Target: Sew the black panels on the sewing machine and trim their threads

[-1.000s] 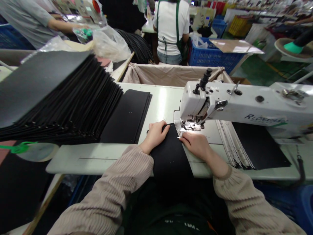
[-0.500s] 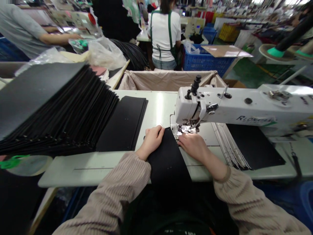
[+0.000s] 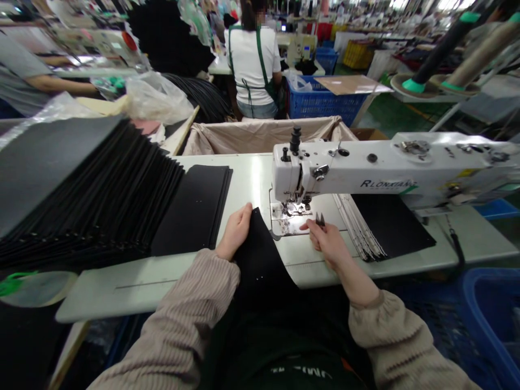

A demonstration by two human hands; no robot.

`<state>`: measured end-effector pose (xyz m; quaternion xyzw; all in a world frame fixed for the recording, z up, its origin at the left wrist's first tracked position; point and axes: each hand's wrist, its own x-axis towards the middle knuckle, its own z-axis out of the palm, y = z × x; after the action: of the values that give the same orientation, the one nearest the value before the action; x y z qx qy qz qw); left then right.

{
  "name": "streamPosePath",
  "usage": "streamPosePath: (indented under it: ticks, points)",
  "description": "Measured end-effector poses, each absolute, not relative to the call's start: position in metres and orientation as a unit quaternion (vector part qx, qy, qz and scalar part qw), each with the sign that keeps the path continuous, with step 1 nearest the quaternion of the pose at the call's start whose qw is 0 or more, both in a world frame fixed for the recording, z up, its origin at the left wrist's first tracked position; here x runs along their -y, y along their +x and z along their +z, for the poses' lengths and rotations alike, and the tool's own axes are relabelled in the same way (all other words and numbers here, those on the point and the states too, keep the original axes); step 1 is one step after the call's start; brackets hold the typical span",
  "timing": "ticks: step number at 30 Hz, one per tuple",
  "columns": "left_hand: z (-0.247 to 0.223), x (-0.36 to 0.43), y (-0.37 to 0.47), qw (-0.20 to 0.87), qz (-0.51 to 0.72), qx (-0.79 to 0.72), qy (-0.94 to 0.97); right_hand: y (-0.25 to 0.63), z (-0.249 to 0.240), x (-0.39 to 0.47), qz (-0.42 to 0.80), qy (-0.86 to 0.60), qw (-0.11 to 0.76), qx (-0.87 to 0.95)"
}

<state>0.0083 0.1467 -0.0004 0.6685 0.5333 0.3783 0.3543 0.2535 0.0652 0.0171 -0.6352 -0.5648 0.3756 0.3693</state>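
My left hand (image 3: 237,230) grips the upper left edge of a black panel (image 3: 262,260), which hangs over the table's front edge toward my lap. In my right hand (image 3: 327,241) is a small pair of snips (image 3: 320,219), blades pointing up between the fingers, with the index finger stretched toward the metal needle plate (image 3: 290,225). That hand is just right of the plate, apart from the panel. The white sewing machine (image 3: 337,170) has its lit needle area above the plate.
A tall stack of black panels (image 3: 93,189) and a smaller pile (image 3: 195,208) lie on the left. More panels (image 3: 394,225) with pale edges lie right, under the machine arm. Behind the table (image 3: 247,173) is a cloth-lined bin (image 3: 260,135); two people sit beyond.
My right hand has moved back from the needle area, and the snips now show in it. My left hand and the panel have come away from the needle plate. The view has shifted right.
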Motion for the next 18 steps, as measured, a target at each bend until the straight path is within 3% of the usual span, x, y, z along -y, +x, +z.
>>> streamPosePath:
  ticks: [4, 6, 13, 18]
  points:
    - [0.014, -0.146, 0.004, 0.418, 0.445, -0.495, 0.618, 0.249, 0.035, -0.075, 0.615, -0.477, 0.507, 0.371]
    - [0.023, -0.146, -0.001, 0.438, 0.484, -0.472, 0.592, 0.246, 0.042, -0.082, 0.665, -0.422, 0.540, 0.297]
    - [0.044, -0.127, -0.021, 0.496, 0.564, -0.425, 0.506, 0.240, 0.043, -0.091, 0.651, -0.424, 0.560, 0.289]
    - [0.033, -0.098, 0.002, 0.579, 0.531, -0.400, 0.472, 0.233, 0.049, -0.061, 0.616, -0.452, 0.557, 0.326]
